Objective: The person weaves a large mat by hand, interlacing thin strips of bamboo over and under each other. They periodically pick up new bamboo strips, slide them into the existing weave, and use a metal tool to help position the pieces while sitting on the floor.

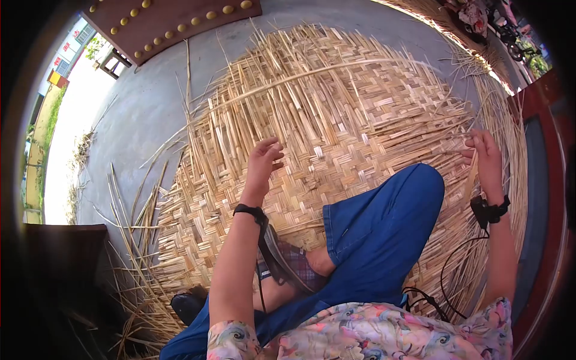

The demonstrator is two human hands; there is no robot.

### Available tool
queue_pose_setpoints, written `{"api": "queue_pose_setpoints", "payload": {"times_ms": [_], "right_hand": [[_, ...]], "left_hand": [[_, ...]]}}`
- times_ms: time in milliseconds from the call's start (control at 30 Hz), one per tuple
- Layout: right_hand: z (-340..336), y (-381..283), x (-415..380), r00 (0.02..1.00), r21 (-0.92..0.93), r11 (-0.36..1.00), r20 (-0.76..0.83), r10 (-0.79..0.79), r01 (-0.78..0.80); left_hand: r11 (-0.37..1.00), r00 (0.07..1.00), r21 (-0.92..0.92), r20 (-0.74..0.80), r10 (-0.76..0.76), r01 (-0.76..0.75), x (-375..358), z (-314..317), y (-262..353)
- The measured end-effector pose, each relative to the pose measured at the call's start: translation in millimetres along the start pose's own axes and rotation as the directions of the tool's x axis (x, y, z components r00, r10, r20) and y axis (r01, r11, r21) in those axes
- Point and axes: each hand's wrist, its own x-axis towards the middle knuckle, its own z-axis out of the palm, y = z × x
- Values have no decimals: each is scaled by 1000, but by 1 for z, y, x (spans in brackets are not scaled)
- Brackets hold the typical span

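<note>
A large woven reed mat (pixel 384 99) spreads over the floor beneath me, with long loose strips standing out at its edges. My left hand (pixel 264 161) hovers above the middle of the mat, its fingers bent and apart, with nothing in them. At the mat's right edge, my right hand (pixel 485 157) has its fingers closed round a thin reed strip (pixel 473 177), which hangs down beside the wrist. A long pale reed (pixel 312 73) lies across the far part of the weave. Both wrists carry black bands.
Loose reeds (pixel 501 132) lie heaped along the right side, and more stick out at the left (pixel 141 210). A red door with gold studs (pixel 180 27) stands at the far left. A red frame (pixel 540 96) borders the right. My bent knee (pixel 414 192) rests over the mat.
</note>
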Motion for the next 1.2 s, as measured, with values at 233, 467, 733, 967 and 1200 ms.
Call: {"api": "queue_pose_setpoints", "payload": {"times_ms": [233,467,733,967,1200], "right_hand": [[12,154,8,920,716,693,-213,328,-82],[53,-14,56,992,469,881,-74,101,-55],[230,-47,134,914,359,927,402,-50,-107],[347,-11,118,693,241,907,718,73,-345],[417,-12,95,568,228,967,814,-124,-116]], "left_hand": [[976,986,143,1,-168,166,85,16,-34],[936,980,296,-111,-165,191,126,16,-39],[844,997,536,-80,19,27,125,19,-32],[937,993,333,-79,-87,108,114,24,-20],[926,988,347,-4,-157,149,112,17,-10]]}}
